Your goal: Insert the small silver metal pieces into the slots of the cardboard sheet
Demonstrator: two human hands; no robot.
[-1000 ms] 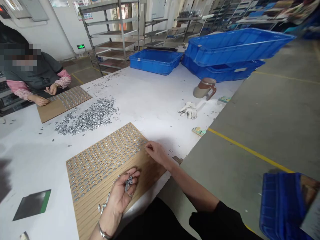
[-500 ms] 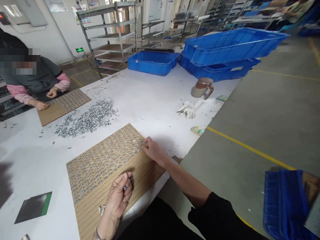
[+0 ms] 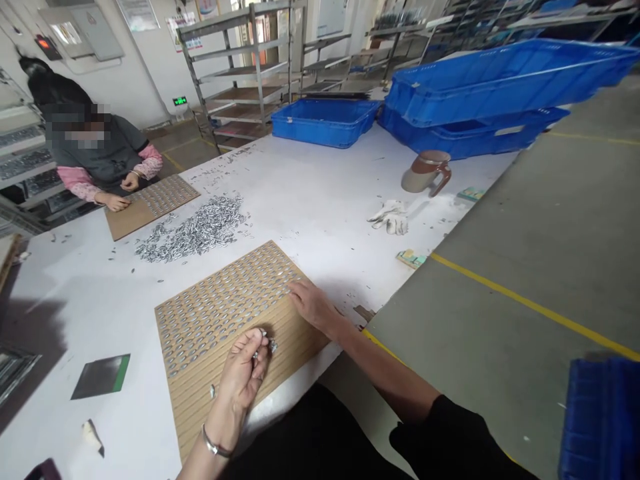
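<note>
A brown grooved board (image 3: pixel 285 357) lies at a slant in front of me, its far half covered with rows of small silver oval metal pieces (image 3: pixel 220 303). Above its bare near half, my left hand (image 3: pixel 245 370) is closed round several of these pieces, one showing at the thumb tip. One loose piece (image 3: pixel 213 391) lies on the board beside my left wrist. My right hand (image 3: pixel 314 308) has its fingertips bent down together at the right end of the nearest row. Whatever those fingers hold is hidden.
A heap of silver pieces (image 3: pixel 195 230) lies beyond the board. Across the table a person (image 3: pixel 107 153) works at another board (image 3: pixel 125 223). White gloves (image 3: pixel 390 217), a mug (image 3: pixel 426 172) and blue crates (image 3: pixel 325 123) stand or lie farther back. A dark plate (image 3: pixel 100 377) is at left.
The view has swung left, so everything appears farther right. My right hand stays at the row's right end, fingers slightly lower. A piece now shows at my left thumb tip.
</note>
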